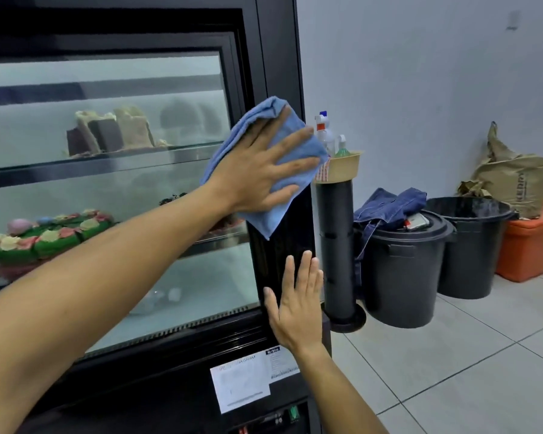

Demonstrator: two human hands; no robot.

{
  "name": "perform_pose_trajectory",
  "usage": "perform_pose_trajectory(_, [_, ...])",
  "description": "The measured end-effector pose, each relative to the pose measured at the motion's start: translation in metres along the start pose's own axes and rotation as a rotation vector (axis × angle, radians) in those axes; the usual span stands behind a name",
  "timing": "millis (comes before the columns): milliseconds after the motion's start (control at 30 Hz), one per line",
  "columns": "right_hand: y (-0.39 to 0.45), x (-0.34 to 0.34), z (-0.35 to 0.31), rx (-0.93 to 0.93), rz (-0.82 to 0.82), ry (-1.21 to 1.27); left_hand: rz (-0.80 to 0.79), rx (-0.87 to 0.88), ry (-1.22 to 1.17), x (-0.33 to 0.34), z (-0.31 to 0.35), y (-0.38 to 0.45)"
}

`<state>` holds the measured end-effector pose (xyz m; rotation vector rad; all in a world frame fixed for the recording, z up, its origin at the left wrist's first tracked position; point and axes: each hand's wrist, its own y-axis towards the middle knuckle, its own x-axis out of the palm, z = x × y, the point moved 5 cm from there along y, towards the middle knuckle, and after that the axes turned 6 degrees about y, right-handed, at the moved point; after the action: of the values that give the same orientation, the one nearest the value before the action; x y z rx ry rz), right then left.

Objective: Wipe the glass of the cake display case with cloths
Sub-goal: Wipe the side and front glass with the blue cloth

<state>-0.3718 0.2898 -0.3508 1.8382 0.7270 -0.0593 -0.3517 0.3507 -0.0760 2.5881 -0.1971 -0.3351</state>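
Our left forearm crosses the view lowest and closest, reaching up to the left hand (257,170), which lies flat with fingers spread, pressing a blue cloth (264,151) against the right edge of the display case (276,57). Below it our right hand (295,308) rests open, fingers straight and together, palm on the dark corner panel, holding nothing.

The glass (107,126) stretches away to the left of both hands, its long side running level, so we judge the next stroke must sweep leftward, and the left hand with the cloth is the nearer to it. The cloth sits across the frame's upright, half over the glass edge and half over the side panel.

The glass is misted; cakes (44,236) behind it are blurred, and the lowest shelf's contents cannot be made out. A second cloth is not visible.
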Motion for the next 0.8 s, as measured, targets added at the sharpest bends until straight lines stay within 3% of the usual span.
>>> perform_pose_trajectory(167, [-0.036,0.014,0.03,-0.248,-0.029,-0.184,-0.027,0.095,-0.01,0.006,0.04,-0.013])
perform_pose_trajectory(367, [-0.081,0.027,0.034,-0.033,-0.049,-0.12,-0.216,0.297,-0.132,0.032,0.135,-0.067])
perform_pose_trajectory(500, [-0.077,-0.004,0.028,-0.041,-0.098,0.079,-0.186,0.336,-0.1,0.027,0.108,-0.055])
perform_pose_trajectory(633, [0.036,-0.114,-0.004,-0.012,0.28,0.389,-0.112,0.212,-0.087,0.013,0.072,-0.033])
perform_pose_trajectory(700, [0.134,-0.164,-0.05,-0.18,0.284,0.377,-0.079,0.192,-0.129,0.009,0.077,-0.032])
perform_pose_trajectory(800, [0.256,-0.182,-0.126,-0.54,0.16,0.08,-0.092,0.181,-0.091,0.013,0.084,-0.035])
